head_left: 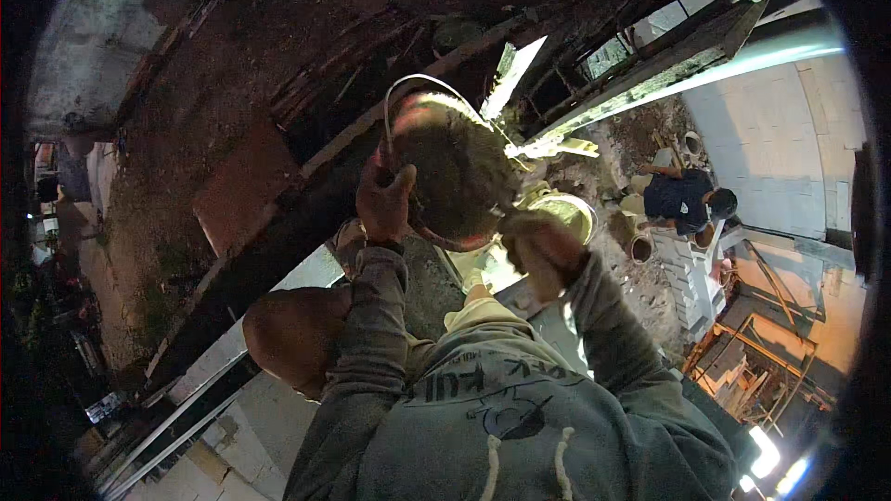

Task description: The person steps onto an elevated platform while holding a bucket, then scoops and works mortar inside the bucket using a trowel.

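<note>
A reddish bucket [457, 246] is in front of me, with a pale wire handle [418, 77] arched over its far side. Dark, wet-looking material that resembles mortar [455, 172] fills it. My left hand [384, 204] is closed on the bucket's left rim, the thumb over the edge. At the lower right of the bucket is my right hand [548, 249], smeared by motion. Its fingers and anything in them cannot be made out. Just beyond that hand, a second, pale bucket [577, 211] shows in bright light, partly covered by it.
Lit boards [515, 79] and a long pale beam [650, 97] stretch to the upper right. Below right, a person in dark clothes [680, 199] bends beside round containers [640, 248] and stacked blocks [682, 288]. An orange metal frame [756, 353] stands lower right. Dark ground lies left.
</note>
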### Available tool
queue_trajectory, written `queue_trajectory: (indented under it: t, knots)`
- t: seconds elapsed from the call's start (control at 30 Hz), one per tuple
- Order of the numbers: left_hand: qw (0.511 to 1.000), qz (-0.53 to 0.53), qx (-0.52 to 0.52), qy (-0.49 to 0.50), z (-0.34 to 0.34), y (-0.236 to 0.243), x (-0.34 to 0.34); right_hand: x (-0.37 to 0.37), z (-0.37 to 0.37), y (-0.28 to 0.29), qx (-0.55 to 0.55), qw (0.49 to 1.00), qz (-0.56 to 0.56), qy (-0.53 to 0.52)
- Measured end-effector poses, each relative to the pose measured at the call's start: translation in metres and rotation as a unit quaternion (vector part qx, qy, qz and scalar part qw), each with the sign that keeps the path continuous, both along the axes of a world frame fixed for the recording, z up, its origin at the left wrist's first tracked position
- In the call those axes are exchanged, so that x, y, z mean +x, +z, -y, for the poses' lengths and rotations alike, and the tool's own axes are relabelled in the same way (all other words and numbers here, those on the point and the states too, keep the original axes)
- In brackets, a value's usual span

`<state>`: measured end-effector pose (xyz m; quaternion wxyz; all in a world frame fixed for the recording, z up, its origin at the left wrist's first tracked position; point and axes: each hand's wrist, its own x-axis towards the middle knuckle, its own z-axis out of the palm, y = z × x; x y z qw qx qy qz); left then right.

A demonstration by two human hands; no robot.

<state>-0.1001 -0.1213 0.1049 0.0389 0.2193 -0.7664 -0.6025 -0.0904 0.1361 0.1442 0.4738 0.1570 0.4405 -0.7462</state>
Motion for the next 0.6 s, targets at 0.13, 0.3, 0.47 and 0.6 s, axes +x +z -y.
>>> queue_trajectory:
  t: [0.13,0.3,0.47,0.6]
  knots:
    - [0.999,0.012,0.041,0.009,-0.002,-0.008,-0.005,-0.075,-0.017,-0.018,0.124,0.948,-0.289,-0.048]
    - [0.997,-0.007,0.052,0.051,-0.003,-0.003,-0.008,-0.089,-0.009,-0.048,0.032,0.981,-0.023,-0.188]
    - [0.999,0.028,-0.015,0.030,-0.002,0.005,-0.010,-0.053,-0.018,-0.043,0.056,0.994,-0.063,-0.066]
    - [0.999,-0.007,-0.016,0.049,0.008,0.006,-0.009,-0.028,-0.012,-0.028,0.303,0.724,-0.517,0.341]
